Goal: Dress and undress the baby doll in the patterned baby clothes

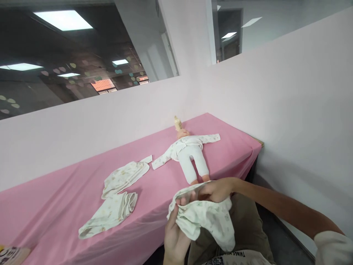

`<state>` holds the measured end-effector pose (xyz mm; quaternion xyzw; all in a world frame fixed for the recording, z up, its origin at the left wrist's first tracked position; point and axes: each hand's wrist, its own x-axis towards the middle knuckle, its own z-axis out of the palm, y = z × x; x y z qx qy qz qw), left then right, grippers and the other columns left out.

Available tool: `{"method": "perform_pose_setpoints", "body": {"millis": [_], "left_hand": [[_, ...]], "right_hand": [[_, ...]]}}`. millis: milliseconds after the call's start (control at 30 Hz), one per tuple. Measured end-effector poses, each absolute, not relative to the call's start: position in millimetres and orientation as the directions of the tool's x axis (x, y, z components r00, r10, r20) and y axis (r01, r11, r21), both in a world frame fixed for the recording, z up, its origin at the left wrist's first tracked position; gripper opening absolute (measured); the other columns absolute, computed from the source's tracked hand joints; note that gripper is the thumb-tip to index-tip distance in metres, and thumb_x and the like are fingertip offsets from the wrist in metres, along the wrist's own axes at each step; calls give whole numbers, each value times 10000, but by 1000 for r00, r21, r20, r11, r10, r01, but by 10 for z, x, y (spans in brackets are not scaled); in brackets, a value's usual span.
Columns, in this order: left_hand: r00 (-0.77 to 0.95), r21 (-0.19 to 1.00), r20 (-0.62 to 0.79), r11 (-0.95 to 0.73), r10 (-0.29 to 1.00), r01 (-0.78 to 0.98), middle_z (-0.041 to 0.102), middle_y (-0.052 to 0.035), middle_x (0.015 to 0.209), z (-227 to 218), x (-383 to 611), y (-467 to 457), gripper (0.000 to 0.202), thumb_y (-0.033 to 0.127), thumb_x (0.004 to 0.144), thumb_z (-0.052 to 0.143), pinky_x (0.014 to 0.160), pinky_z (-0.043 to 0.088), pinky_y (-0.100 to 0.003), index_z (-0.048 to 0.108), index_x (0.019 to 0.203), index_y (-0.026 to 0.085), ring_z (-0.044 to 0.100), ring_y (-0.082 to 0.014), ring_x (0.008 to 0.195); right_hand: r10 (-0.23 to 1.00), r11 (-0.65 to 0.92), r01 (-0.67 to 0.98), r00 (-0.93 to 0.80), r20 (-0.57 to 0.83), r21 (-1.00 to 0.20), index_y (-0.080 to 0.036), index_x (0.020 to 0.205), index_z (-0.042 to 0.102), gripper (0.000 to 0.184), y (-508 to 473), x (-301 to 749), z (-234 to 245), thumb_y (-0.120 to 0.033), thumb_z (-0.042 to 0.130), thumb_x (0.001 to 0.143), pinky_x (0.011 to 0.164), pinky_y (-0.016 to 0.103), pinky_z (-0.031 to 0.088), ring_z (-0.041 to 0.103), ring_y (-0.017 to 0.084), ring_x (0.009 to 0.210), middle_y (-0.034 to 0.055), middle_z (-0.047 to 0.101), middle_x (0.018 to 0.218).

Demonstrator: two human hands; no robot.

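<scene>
Soft light is brightening the pale wall (68,140) behind the table (154,189). Above the table, ceiling lights (63,20) are glaring against a dark window (110,38). Faint shadows are lying on the side wall (303,110) right of the table and between folds of the white garment (217,217) in front of it. Right of the table, the lens is stretching and softening a sleeve (333,246).
</scene>
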<state>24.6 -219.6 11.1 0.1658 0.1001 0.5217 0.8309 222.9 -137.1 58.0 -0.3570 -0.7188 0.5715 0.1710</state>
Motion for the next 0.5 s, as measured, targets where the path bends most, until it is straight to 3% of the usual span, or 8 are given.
{"method": "perform_pose_setpoints", "body": {"millis": [67, 100, 167, 267, 367, 500], "left_hand": [[382, 333, -41, 373, 923, -866, 726, -17, 1047, -10, 111, -2144, 393, 165, 983, 343, 1063, 383, -259, 722, 1039, 251, 579, -114, 1172], [359, 312, -88, 368, 929, -876, 723, -30, 1051, -69, 89, -2117, 388, 172, 986, 340, 1041, 406, -246, 717, 1051, 239, 591, -110, 1152], [327, 279, -206, 376, 922, -884, 719, -55, 1012, -157, 132, -2060, 329, 192, 977, 385, 948, 472, -200, 700, 1071, 199, 641, -96, 1042], [312, 239, -333, 399, 890, -885, 693, -64, 882, -205, 311, -1976, 254, 208, 948, 459, 757, 526, -141, 667, 1072, 132, 668, -70, 809], [279, 247, -376, 386, 883, -889, 653, -48, 808, -205, 438, -1927, 187, 205, 907, 522, 668, 536, -159, 653, 1005, 116, 648, -78, 709], [269, 244, -387, 379, 882, -892, 598, 0, 712, -213, 470, -1959, 65, 178, 861, 585, 612, 514, -160, 632, 865, 134, 605, -66, 626]], "right_hand": [[598, 178, 346, -781, -178, -921, -167, 858, 711, 169, -1254, 2379, 688, -235, 730, 705, 723, 247, 496, 661, 172, 800, -5, 714, 822], [598, 229, 358, -785, -159, -905, -172, 902, 703, 184, -1194, 2429, 734, -262, 698, 741, 735, 255, 489, 657, 179, 830, 6, 716, 861], [698, 293, 396, -711, -88, -870, -176, 970, 672, 214, -1074, 2446, 791, -316, 608, 823, 745, 276, 476, 644, 188, 852, 31, 711, 919], [866, 271, 482, -501, -8, -833, -157, 1027, 636, 262, -901, 2259, 756, -341, 558, 858, 713, 300, 462, 632, 201, 816, 71, 693, 933], [920, 220, 568, -390, -25, -793, -125, 1123, 600, 375, -761, 1962, 614, -340, 618, 817, 719, 316, 458, 629, 232, 831, 118, 676, 953], [938, 215, 634, -347, -25, -743, -101, 1270, 500, 556, -672, 1685, 434, -304, 651, 775, 800, 348, 447, 604, 306, 996, 181, 649, 1058]]}}
